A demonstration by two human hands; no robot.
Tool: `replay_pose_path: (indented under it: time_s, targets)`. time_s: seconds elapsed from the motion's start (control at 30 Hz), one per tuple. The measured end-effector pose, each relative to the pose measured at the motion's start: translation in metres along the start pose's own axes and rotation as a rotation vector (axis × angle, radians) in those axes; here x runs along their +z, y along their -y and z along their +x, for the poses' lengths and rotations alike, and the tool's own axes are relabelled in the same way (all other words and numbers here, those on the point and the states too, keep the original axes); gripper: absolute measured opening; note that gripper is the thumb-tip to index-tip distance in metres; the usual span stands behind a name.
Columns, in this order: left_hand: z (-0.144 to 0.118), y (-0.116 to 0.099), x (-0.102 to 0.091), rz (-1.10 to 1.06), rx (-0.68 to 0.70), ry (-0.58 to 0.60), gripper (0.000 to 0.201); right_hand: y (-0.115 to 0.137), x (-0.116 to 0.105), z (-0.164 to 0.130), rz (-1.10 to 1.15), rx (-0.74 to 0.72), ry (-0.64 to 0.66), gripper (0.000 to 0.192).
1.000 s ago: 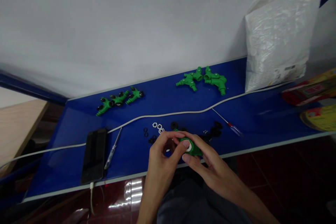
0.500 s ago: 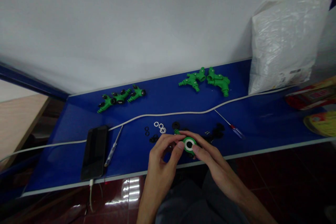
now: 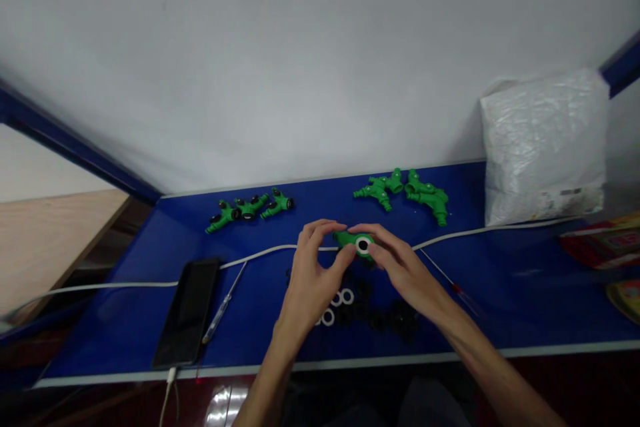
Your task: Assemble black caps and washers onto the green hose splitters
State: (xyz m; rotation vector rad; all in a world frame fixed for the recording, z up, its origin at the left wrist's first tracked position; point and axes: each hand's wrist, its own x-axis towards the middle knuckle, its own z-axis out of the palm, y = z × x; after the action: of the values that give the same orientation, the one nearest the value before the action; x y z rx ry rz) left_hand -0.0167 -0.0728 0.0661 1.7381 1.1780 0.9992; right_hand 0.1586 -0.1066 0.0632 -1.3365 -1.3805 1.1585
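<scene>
My left hand (image 3: 316,268) and my right hand (image 3: 400,268) hold a green plastic hose connector (image 3: 345,238) between them, above the middle of the blue table. A white ring (image 3: 369,240) with a dark centre sits in its open end, which faces me. My thumbs press near that end from both sides, and the fingers curl round the back, partly hiding the connector. Below the hands lie loose white rings (image 3: 328,317) and several black parts (image 3: 400,320), some of them covered by my left hand.
Green connectors with black fittings (image 3: 248,208) lie at the back left, plain green ones (image 3: 427,199) at the back right. A white cable (image 3: 270,251) crosses the table. A phone (image 3: 187,313), two screwdrivers (image 3: 225,303) (image 3: 457,289) and a wrapped white package (image 3: 545,147) stand around.
Both hands have moved away from the table's front edge with the connector, uncovering white rings and black parts below. The camera's view has shifted too.
</scene>
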Motion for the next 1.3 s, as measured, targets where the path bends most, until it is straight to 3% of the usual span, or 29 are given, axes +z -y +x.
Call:
replay_pose_path:
  time_s: [0.2, 0.37, 0.5, 0.67, 1.0, 1.3]
  targets:
    - [0.060, 0.003, -0.006, -0.117, -0.076, 0.287, 0.026, -0.001, -0.017, 0.051, 0.011, -0.034, 0.073, 0.016]
    - [0.082, 0.016, 0.000, -0.012, -0.039, 0.355, 0.020, -0.016, -0.022, 0.074, -0.043, -0.111, 0.131, 0.015]
    - [0.084, 0.024, 0.008, 0.057, 0.019, 0.327, 0.016, -0.021, -0.020, 0.074, -0.107, -0.112, 0.118, 0.014]
    - [0.078, 0.020, 0.008, 0.069, 0.052, 0.332, 0.009, -0.010, -0.019, 0.063, -0.178, -0.104, 0.134, 0.014]
    - [0.071, 0.025, 0.011, 0.036, -0.009, 0.409, 0.012, -0.014, -0.023, 0.059, -0.145, -0.033, 0.168, 0.019]
    - [0.069, 0.033, 0.016, 0.013, -0.022, 0.366, 0.009, -0.018, -0.017, 0.062, -0.135, -0.012, 0.157, 0.018]
